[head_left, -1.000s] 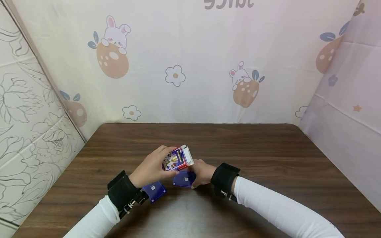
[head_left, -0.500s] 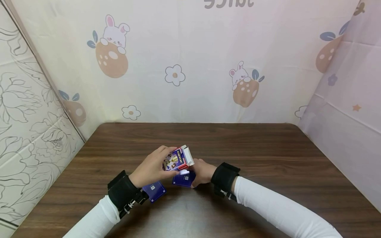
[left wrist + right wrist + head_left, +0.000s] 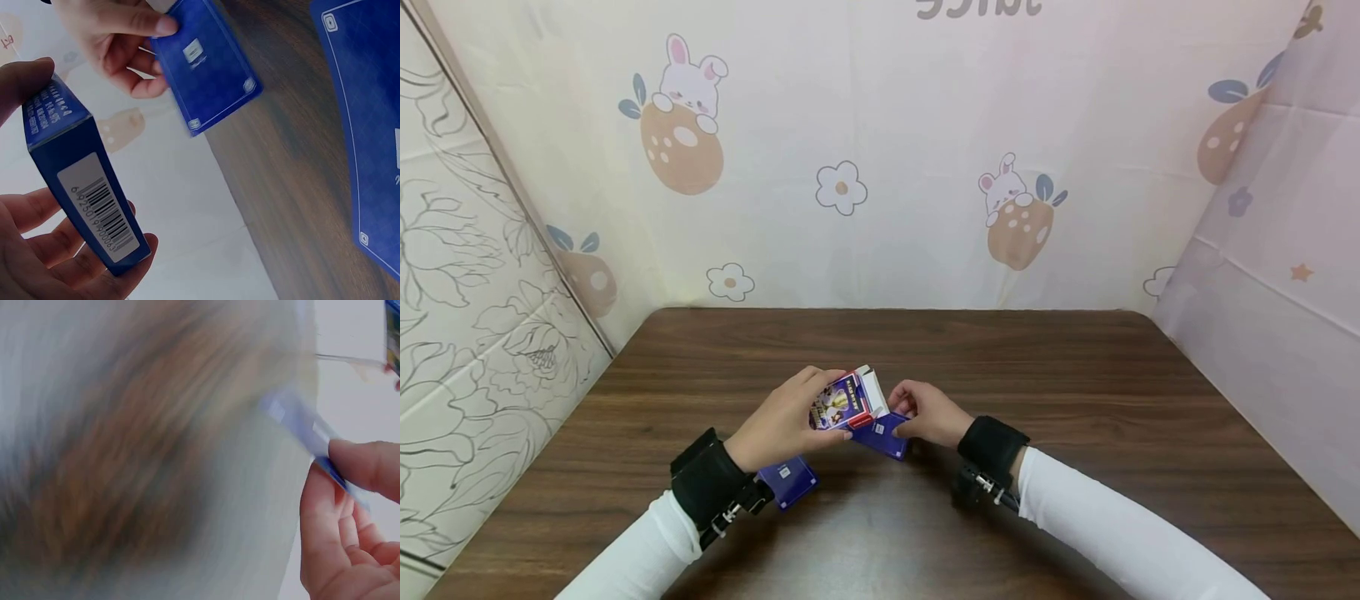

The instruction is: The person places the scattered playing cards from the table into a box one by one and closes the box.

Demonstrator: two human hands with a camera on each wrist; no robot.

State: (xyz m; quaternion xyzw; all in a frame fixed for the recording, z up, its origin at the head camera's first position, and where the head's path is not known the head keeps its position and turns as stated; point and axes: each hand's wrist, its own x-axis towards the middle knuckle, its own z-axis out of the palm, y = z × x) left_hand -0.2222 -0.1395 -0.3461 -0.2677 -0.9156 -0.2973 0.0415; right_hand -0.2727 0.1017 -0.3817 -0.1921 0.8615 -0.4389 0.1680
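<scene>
In the head view my left hand [image 3: 778, 425] grips a small purple and red card box [image 3: 841, 404], its white flap end tilted up to the right. The left wrist view shows the box's barcode end [image 3: 100, 209]. Just right of the box, my right hand [image 3: 931, 414] pinches a blue-backed playing card [image 3: 880, 437] between thumb and fingers. The right wrist view catches that card [image 3: 297, 422] nearly edge-on and blurred. Another blue-backed card [image 3: 790, 482] lies on the table under my left wrist, partly covered by the wrist strap. The inside of the box is hidden.
A dark wooden table [image 3: 1037, 367] spreads out around both hands. Behind it hangs a pale cloth [image 3: 910, 242] with rabbit prints, and patterned sheets close off the left and right sides. Black straps [image 3: 992, 450] circle both wrists.
My right hand has moved up and to the right, and the card it pinches has turned and shifted with it. My left hand, the box and the card on the table stay put.
</scene>
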